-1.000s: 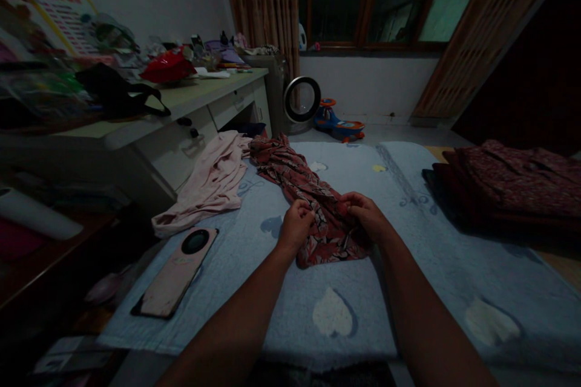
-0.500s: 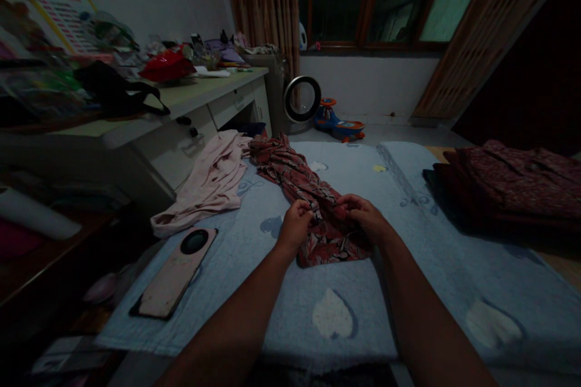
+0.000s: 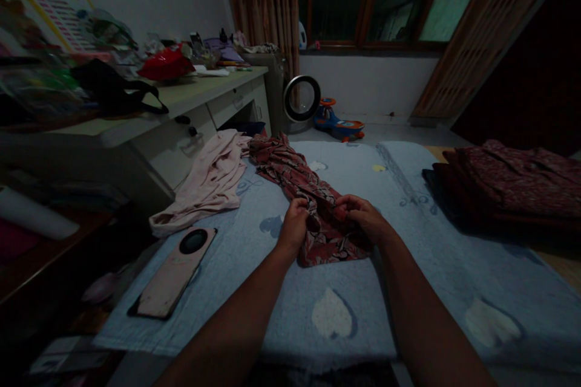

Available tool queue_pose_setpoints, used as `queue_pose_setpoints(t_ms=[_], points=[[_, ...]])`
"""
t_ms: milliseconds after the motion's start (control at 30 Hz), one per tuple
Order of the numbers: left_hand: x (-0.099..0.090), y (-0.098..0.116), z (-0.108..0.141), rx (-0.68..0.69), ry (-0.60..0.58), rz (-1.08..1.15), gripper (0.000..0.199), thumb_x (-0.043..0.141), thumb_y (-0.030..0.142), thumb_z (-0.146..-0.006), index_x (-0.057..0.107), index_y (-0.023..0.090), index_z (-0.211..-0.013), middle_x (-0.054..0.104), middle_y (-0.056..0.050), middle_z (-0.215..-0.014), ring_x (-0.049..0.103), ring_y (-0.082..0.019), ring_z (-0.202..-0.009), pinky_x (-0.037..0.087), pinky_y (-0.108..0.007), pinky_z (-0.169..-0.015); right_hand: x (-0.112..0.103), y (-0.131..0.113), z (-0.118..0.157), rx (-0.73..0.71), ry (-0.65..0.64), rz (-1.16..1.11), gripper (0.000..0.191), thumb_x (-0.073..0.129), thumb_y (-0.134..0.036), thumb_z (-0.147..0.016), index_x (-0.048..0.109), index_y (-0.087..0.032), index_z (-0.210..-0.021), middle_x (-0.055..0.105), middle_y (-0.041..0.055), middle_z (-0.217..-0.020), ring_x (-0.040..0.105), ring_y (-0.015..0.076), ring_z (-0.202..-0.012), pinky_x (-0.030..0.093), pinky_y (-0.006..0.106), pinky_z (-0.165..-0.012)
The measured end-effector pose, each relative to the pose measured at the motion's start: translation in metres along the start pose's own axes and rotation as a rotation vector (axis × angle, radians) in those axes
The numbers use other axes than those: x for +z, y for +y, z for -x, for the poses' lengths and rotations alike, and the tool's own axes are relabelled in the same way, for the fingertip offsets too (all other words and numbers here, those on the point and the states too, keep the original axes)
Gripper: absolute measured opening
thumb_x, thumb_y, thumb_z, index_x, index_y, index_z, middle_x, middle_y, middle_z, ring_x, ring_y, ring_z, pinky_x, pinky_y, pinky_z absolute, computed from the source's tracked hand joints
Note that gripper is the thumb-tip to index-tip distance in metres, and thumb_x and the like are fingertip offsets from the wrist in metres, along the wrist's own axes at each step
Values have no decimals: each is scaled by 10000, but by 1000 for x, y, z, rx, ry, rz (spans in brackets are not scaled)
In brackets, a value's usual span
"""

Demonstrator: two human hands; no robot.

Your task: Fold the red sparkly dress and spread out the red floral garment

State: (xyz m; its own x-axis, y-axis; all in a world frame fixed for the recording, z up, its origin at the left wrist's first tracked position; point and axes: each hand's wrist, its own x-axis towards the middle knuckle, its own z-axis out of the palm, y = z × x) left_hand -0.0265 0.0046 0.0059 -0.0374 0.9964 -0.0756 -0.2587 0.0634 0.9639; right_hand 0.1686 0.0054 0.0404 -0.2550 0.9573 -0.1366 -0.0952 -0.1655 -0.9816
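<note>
A dark red patterned garment (image 3: 333, 248) lies stretched lengthwise over the blue bedspread (image 3: 254, 272), its far end bunched up. My left hand (image 3: 295, 224) pinches the garment's left side near its close end. Opposite, my right hand (image 3: 363, 216) grips the cloth on the right side between thumb and fingers. The fabric between both hands is gathered in folds. What kind of garment it is, I cannot make out. Touching its far end on the left is a crumpled pale pink garment (image 3: 211, 178).
A phone (image 3: 170, 278) lies face down at the bedspread's left. Folded dark red clothes (image 3: 521, 184) are stacked at the right. A cluttered desk (image 3: 195, 97) stands along the left wall. Beyond the bedspread are a round fan (image 3: 287, 100) and a blue ride-on toy (image 3: 336, 124).
My left hand has shifted very slightly on the cloth, and the folds beside it look a little different. My right hand keeps its place.
</note>
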Motion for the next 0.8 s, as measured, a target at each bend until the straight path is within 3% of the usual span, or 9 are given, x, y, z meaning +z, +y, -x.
queue_pose_setpoints(t_ms=[233, 400, 800], points=[[2, -1, 1, -37, -45, 72, 306, 633, 246, -706, 529, 206, -991, 608, 46, -725, 596, -114, -566, 479, -221, -547, 1, 0, 1, -11, -20, -25, 325, 666, -183, -601, 644, -210, -924, 607, -38, -737, 550, 118, -635, 427, 240, -594], [3, -3, 1, -8, -75, 25, 423, 711, 162, -639, 541, 193, -1026, 574, 68, -702, 578, -92, -555, 466, -209, -569, 1, 0, 2, 9, -38, -20, 303, 724, -232, -647, 645, -216, -939, 598, -46, -732, 555, 112, -611, 430, 243, -576], [4, 0, 3, 0, -95, 2, 432, 679, 122, -625, 533, 181, -1027, 585, 68, -687, 563, -84, -572, 432, -197, -594, -2, 6, -1, 6, -92, -61, 346, 783, -300, -680, 629, -213, -977, 614, -46, -771, 588, 116, -633, 464, 247, -581]])
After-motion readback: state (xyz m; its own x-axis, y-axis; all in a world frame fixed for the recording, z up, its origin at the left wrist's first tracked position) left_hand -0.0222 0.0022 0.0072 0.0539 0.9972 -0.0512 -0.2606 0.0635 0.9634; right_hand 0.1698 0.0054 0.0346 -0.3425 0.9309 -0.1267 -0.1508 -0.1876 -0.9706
